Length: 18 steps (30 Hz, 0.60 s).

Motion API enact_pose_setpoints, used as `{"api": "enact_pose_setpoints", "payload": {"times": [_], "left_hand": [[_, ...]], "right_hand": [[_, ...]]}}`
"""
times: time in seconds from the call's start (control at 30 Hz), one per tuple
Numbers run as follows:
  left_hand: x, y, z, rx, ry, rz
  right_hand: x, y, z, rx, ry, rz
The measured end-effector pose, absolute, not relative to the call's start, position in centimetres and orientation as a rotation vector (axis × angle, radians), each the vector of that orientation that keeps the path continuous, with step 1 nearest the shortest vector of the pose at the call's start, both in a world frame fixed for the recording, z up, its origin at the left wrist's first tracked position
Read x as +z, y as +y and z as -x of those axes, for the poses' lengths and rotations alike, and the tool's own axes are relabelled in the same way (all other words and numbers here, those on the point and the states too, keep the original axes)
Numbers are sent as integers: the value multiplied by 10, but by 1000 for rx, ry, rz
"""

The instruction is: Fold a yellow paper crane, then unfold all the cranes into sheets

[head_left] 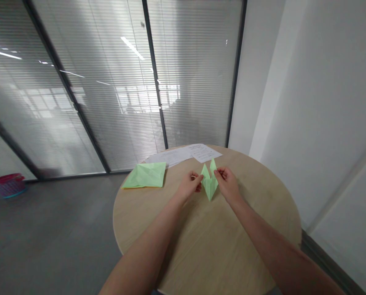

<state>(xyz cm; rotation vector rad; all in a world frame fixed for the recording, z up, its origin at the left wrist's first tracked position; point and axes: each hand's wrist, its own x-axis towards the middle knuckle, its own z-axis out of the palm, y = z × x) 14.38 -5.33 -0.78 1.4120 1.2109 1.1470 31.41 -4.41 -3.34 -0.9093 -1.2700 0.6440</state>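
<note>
A light green folded paper (pixel 210 186) is held up over the round wooden table, with two points upward and one point downward. My left hand (pixel 191 182) pinches its left side between thumb and fingers. On the opposite side, my right hand (pixel 226 180) grips the right edge, thumb in front. The fingertips hide small parts of both edges.
A stack of green paper sheets (pixel 147 175) lies at the left of the round table (pixel 213 241). White printed sheets (pixel 203 152) rest near the far edge. Beyond stand glass panels with blinds (pixel 198 82), and a pink basket (pixel 9 186) sits on the floor.
</note>
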Motion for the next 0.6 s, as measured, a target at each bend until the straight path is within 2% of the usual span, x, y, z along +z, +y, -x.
{"api": "enact_pose_setpoints", "payload": {"times": [0.13,0.4,0.6], "left_hand": [[-3,-57,-145,1120,1226,-1423],[-5,-56,-148,1390,1084,-1465],[-4,-55,-146,1482,1142,-1531]], "right_hand": [[-33,-44,-314,635,-1266,911],[-33,-41,-314,694,-1266,879],[-39,-39,-314,738,-1283,873]]}}
